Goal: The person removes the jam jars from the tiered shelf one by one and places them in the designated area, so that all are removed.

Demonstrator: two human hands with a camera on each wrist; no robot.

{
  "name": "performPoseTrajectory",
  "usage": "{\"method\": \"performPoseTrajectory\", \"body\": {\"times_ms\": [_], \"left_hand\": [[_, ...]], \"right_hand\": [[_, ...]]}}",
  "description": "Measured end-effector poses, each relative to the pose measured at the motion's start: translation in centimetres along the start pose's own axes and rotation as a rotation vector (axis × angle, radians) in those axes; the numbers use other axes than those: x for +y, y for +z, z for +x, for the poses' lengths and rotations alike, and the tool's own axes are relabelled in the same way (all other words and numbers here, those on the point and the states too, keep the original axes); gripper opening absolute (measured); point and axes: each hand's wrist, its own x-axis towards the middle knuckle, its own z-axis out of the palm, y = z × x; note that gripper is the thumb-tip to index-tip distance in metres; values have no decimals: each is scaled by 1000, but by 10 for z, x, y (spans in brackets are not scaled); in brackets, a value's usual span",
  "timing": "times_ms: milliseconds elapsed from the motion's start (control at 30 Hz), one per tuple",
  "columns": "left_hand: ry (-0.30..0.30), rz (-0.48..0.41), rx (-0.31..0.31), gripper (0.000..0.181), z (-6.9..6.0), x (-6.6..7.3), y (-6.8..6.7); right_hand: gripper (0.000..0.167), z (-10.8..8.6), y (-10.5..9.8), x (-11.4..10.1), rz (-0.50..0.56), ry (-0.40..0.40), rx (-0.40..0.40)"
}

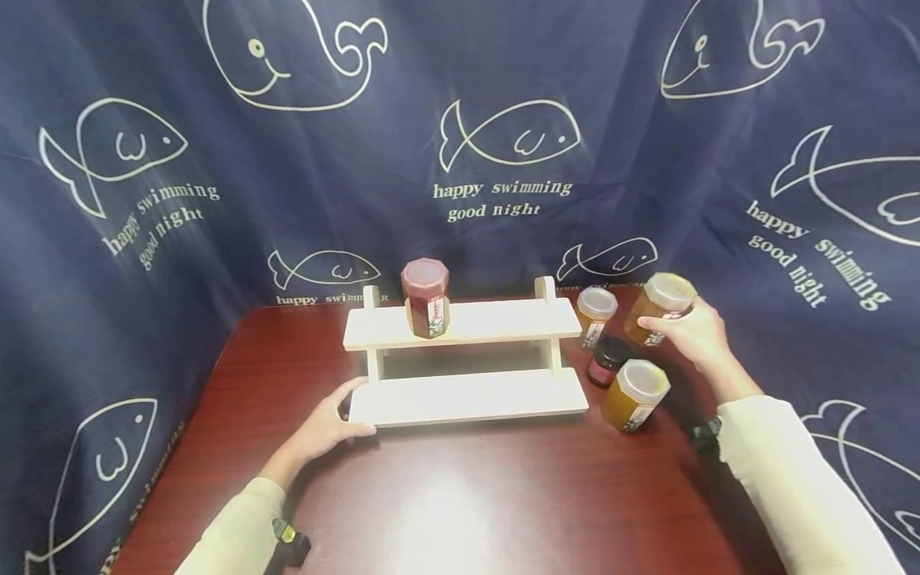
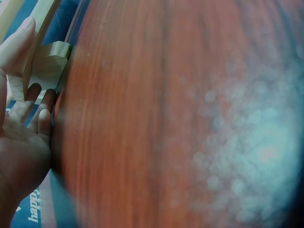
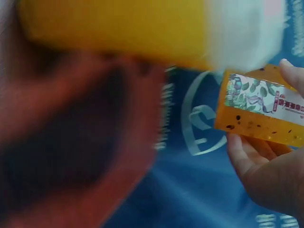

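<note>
A white two-tier display shelf [image 1: 470, 397] stands on the table. My left hand [image 1: 325, 427] grips the left end of its lower board, thumb at the front edge and fingers behind. In the left wrist view, the fingers [image 2: 32, 102] reach past the board's end. At the back right, my right hand [image 1: 699, 339] holds an amber jar [image 1: 650, 311] with a pale lid, thumb and fingers on opposite sides. The right wrist view shows dark specks and a leafy label on this jar [image 3: 259, 114]. A dark red jar [image 1: 426, 297] with a pink lid sits on the upper board, left of centre.
Right of the shelf stand a smaller amber jar [image 1: 595, 315], a small black-lidded jar [image 1: 607, 363] and a larger yellow-amber jar [image 1: 632, 399], close together. A dark blue curtain [image 1: 503, 255] with fish drawings hangs around the reddish-brown table [image 1: 546, 495].
</note>
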Motion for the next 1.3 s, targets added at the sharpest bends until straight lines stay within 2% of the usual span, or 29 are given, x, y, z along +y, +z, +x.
{"method": "performPoseTrajectory", "body": {"times_ms": [100,167,300,533,733,867,1000,1067,1133,1200,1300], "left_hand": [[6,6,9,90,3,0,4],[7,17,5,90,2,0,1],[12,13,-9,90,3,-2,2],[23,-37,-23,92,1,-1,5],[14,1,-16,91,2,4,3],[4,9,-17,90,2,5,0],[3,8,-9,90,1,4,-1],[-4,12,3,90,1,2,-1],[1,4,1,90,1,2,0],[4,-10,-6,91,1,1,0],[3,-22,-13,91,1,2,-1]], "right_hand": [[79,13,11,21,-11,18,-5],[76,16,21,31,-28,31,-6],[69,15,34,44,-85,46,-10],[71,7,46,62,-114,59,-12],[80,3,54,73,-74,73,13],[85,2,58,73,-61,121,22],[91,2,60,71,-42,156,-10],[92,3,57,70,11,133,-58],[100,5,48,67,67,94,-115],[107,7,35,60,172,78,-148],[114,10,12,35,357,89,-112]]}}
